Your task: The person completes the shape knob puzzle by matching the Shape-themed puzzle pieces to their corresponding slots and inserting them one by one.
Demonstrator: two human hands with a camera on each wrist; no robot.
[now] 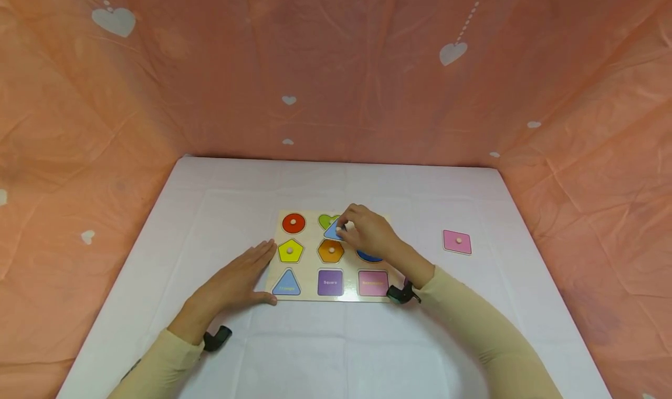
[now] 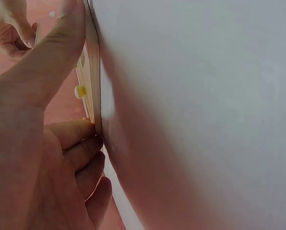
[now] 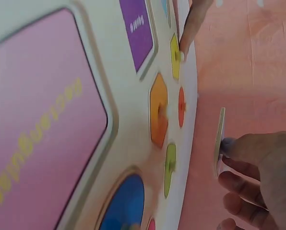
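Note:
A wooden shape-puzzle board (image 1: 308, 270) lies flat on the white table. My right hand (image 1: 370, 230) pinches a blue triangle piece (image 1: 331, 233) by its small knob, held above the board's middle. In the right wrist view the triangle appears nearly edge-on, apart from the board. My left hand (image 1: 231, 279) rests against the board's left side, fingertips at the edge and thumb at the near corner. Knobbed pieces fill the red circle (image 1: 293, 219), yellow pentagon (image 1: 286, 256) and orange hexagon (image 1: 326, 256) places. The triangle (image 1: 286, 281), square (image 1: 330, 277) and rectangle (image 1: 373, 277) recesses bare their printed words.
To the right of the board lies a loose pink knobbed piece (image 1: 451, 238) on the table (image 1: 399, 352). A green heart (image 1: 324, 219) and a blue piece (image 1: 370, 258) are partly hidden by my right hand. Orange cloth (image 1: 336, 66) walls the table's back and sides.

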